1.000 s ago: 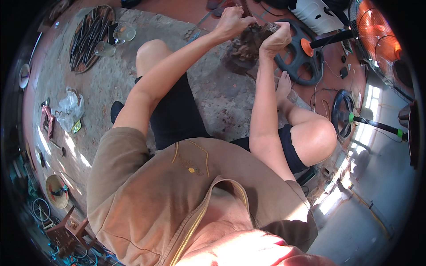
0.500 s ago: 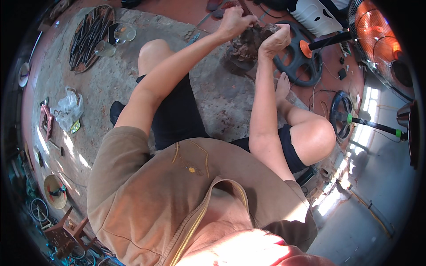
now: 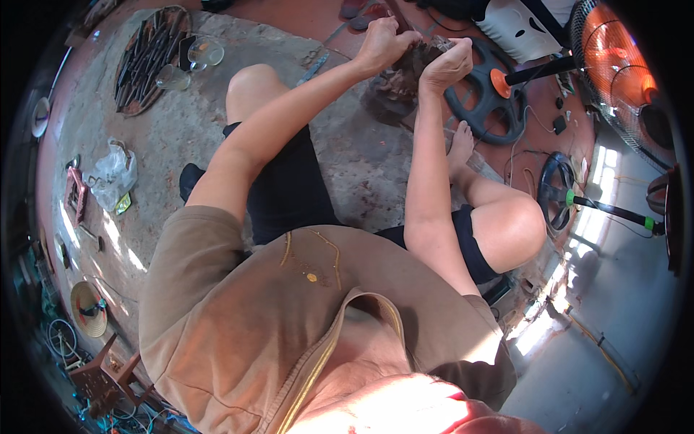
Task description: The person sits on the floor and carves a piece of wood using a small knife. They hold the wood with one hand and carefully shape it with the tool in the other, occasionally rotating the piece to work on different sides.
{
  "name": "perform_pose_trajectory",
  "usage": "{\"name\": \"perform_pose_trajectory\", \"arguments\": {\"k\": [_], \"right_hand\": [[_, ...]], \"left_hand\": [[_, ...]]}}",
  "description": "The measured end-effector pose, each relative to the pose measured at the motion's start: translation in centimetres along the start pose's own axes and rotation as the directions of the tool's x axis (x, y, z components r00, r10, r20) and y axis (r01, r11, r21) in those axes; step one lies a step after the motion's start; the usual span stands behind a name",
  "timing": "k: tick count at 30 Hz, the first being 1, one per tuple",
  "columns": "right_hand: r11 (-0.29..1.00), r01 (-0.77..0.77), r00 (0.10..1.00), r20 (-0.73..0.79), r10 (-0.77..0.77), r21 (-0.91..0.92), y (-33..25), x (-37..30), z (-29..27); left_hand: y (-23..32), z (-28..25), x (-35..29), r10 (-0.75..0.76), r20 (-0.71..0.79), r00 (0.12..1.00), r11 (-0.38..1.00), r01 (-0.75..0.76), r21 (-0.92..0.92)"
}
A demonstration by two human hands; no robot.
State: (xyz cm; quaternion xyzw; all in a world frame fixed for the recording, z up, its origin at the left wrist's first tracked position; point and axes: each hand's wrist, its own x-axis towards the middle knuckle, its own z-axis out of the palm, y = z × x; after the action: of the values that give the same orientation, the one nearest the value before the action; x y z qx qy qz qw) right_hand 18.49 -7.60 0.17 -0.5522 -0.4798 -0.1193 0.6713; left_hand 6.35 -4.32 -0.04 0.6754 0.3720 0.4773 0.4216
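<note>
A dark brown, knobbly carved wooden piece (image 3: 390,90) rests at the far middle of the grey slab, slightly blurred. Over its far left side, my left hand (image 3: 384,47) is closed around a thin brown rod (image 3: 397,13), which sticks out beyond the fist. My right hand (image 3: 447,67) is closed at the piece's far right edge, fingers bent and thumb pressed in. What lies between those fingers is hidden. Both hands are close together, with the wood between and below them.
A round tray (image 3: 132,108) of dark slender tools lies far left beside two glass cups (image 3: 206,52). Nearer are a clear plastic bag (image 3: 112,173) and a straw hat (image 3: 90,309). An orange fan (image 3: 614,54) stands right, its dark base (image 3: 481,108) near my right hand.
My left hand has moved slightly toward me with the rod. My right hand has barely shifted at the edge of the carved piece.
</note>
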Motion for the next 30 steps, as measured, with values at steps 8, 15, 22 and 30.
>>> {"name": "perform_pose_trajectory", "arguments": {"k": [8, 15, 22, 30], "right_hand": [[0.967, -0.205, 0.979, 0.039, 0.202, 0.149, 0.4, 0.8, -0.3], [0.773, -0.505, 0.861, 0.289, 0.419, 0.385, 2.8, 1.9, -0.7], [0.702, -0.561, 0.811, 0.462, 0.359, 0.439, 3.5, 3.0, -1.1], [0.765, -0.498, 0.829, 0.482, 0.282, 0.409, 5.7, 3.2, 0.3]], "left_hand": [[-1.2, -2.5, 1.2, -0.164, 0.01, 0.986, 0.975, 0.163, -0.152], [-2.2, -2.7, 0.5, -0.238, 0.058, 0.969, 0.923, 0.245, -0.296], [-2.0, -0.9, 0.6, 0.072, 0.076, 0.995, 0.987, -0.06, -0.148], [-1.4, -0.4, 0.6, 0.474, 0.117, 0.873, 0.817, -0.486, 0.311]]}}
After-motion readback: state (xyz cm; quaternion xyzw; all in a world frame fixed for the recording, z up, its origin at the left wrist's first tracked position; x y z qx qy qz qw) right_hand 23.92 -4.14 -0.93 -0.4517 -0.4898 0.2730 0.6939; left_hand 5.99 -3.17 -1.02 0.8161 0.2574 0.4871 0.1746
